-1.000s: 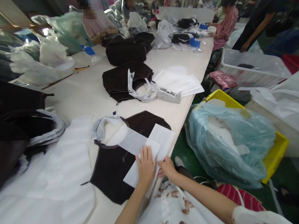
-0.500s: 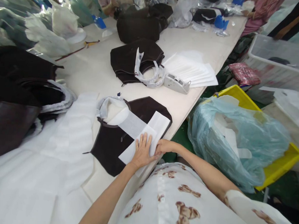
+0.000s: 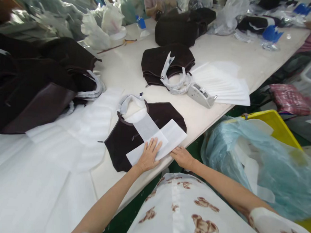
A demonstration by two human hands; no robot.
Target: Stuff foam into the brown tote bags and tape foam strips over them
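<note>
A dark brown bag [image 3: 122, 146] lies flat on the table in front of me, its handle wrapped in white material [image 3: 127, 103] at the upper left. A folded white foam sheet [image 3: 174, 136] lies across its lower right part, over another pale strip [image 3: 146, 126]. My left hand [image 3: 149, 155] rests on the sheet with its fingers spread. At the table's edge my right hand [image 3: 182, 157] touches the sheet's near border, fingertips bent and close together; whether they pinch anything is too small to tell.
A grey tape dispenser [image 3: 201, 95] stands beyond the bag, near stacked brown bags [image 3: 166, 62] and white sheets [image 3: 223, 87]. More brown bags [image 3: 38, 87] and foam sheets [image 3: 74, 140] lie left. A yellow crate [image 3: 278, 125] with a blue plastic bag stands right. A person [image 3: 152, 3] is across the table.
The view has turned, so the table appears shifted. My right hand has moved a little right along the sheet's edge, away from my left hand, which stays on the sheet.
</note>
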